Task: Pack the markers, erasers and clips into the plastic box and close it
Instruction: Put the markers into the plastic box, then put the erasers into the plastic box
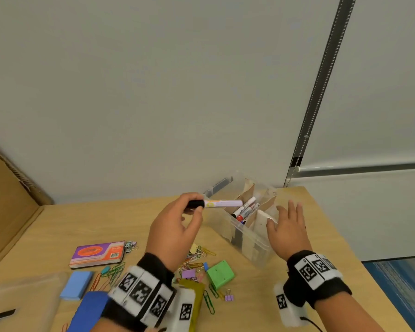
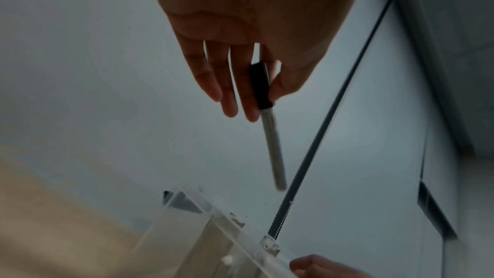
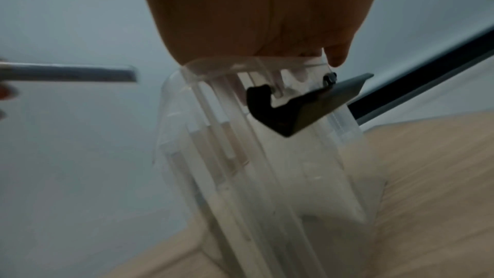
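Nearest to view, black wrist bands with white, black-patterned tags wrap both forearms at the bottom edge of the head view. Just past them the left hand (image 1: 175, 226) is raised above the tabletop (image 1: 321, 236), its thumb and first fingers (image 2: 283, 84) pinching the black cap of a pale marker (image 1: 219, 203); the other fingers hang loose beside it. The marker lies nearly level, its free end over the left rim of the clear plastic box (image 1: 252, 238) and pointing at the compartment where several markers (image 1: 246, 209) already lean. Cardboard dividers split the box into sections. The right hand (image 1: 289, 230) rests flat against the box's right side, fingers straight and slightly spread, with the thumb at the rim. From the right wrist camera a dark latch (image 3: 302, 105) hangs on the box's end wall below the palm.

Out from the box, on the near tabletop, lie a green block (image 1: 219, 274), a scatter of coloured paper clips (image 1: 199, 256), a purple binder clip (image 1: 228, 295), a light blue eraser (image 1: 77, 285), a pack of index cards (image 1: 98, 254) with a purple and orange wrapper, and a darker blue eraser (image 1: 89, 310) partly hidden by the left wrist. A brown cardboard sheet (image 1: 7, 200) leans at the left, against the pale wall.
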The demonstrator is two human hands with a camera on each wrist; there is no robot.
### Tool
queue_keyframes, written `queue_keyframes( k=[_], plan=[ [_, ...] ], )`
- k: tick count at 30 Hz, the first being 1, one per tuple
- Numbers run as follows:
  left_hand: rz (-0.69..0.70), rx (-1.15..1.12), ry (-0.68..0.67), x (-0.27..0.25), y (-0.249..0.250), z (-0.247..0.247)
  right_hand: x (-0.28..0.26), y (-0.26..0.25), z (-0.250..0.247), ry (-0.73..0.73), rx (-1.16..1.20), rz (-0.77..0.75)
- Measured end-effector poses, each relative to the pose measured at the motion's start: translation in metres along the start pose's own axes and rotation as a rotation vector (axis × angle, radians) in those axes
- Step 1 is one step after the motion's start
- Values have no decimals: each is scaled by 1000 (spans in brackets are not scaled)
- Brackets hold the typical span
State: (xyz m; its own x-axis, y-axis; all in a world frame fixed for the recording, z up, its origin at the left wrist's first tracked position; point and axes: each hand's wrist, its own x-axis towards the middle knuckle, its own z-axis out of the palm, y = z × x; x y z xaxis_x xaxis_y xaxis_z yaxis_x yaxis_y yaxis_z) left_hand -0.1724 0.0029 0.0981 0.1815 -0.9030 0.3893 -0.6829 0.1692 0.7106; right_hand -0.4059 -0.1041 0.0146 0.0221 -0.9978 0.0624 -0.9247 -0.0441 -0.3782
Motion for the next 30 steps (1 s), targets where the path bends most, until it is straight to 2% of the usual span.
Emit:
queue_keyframes(
  k=[4,8,12,16,18,22,26,30],
  plan=[
    [58,374,-60,32,16,48,-1,2,3,16,34,-9],
    [35,617,-257,52,4,102,-2,2,1,25,61,-23],
    [15,741,-382,59,-4,130,-2,1,0,18,64,-35],
    [7,823,-546,68,1,136,-3,1,1,25,70,-34],
    [-9,812,-574,71,2,137,-3,1,1,28,67,-34],
    [11,780,-546,69,-3,140,-3,2,1,19,56,-37],
    [49,601,-395,55,-4,135,-2,2,0,9,34,-44],
    [67,446,-287,17,2,102,-2,3,-1,-1,34,-35]
  ],
)
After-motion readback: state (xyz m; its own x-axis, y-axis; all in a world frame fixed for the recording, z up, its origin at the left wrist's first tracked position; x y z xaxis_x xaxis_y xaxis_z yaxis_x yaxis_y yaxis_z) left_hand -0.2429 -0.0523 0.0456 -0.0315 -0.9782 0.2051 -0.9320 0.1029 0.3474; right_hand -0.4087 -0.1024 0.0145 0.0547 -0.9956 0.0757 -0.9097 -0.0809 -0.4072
